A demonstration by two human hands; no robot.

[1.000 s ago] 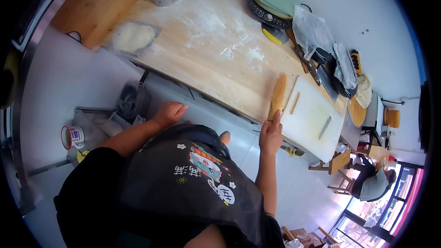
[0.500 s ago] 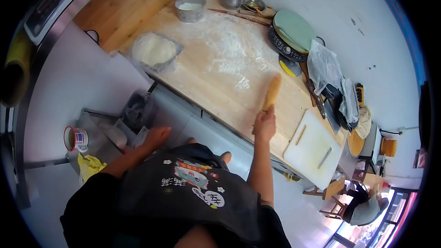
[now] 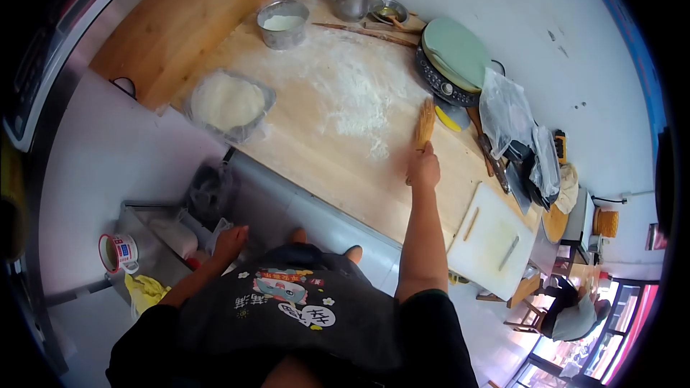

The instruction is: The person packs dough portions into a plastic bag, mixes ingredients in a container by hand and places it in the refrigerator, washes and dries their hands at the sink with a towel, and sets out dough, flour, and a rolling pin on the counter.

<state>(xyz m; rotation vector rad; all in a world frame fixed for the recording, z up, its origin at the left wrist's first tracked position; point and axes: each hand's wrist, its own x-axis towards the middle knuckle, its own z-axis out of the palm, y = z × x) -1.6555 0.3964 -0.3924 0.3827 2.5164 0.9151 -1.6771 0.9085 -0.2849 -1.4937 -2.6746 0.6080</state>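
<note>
My right hand (image 3: 424,167) is closed round the handle of a straw-coloured brush (image 3: 425,123), whose bristles point away over the wooden worktop (image 3: 323,162). Just left of the brush, white flour (image 3: 359,104) lies scattered on the wood. My left hand (image 3: 230,241) hangs beside the apron, off the table's front edge, its fingers curled and touching nothing I can see. A pale dough mass (image 3: 228,103) rests in a clear plastic-wrapped container at the worktop's left front corner.
Metal bowls (image 3: 283,23) and rolling pins (image 3: 366,33) stand at the back. A green-lidded round appliance (image 3: 456,54) is back right. A white cutting board (image 3: 492,241) with a knife (image 3: 509,252) lies right. A seated person (image 3: 575,316) is far off at lower right.
The brush and my right hand have moved farther over the worktop, away from the cutting board. My left hand has lowered toward my body. The camera view has shifted.
</note>
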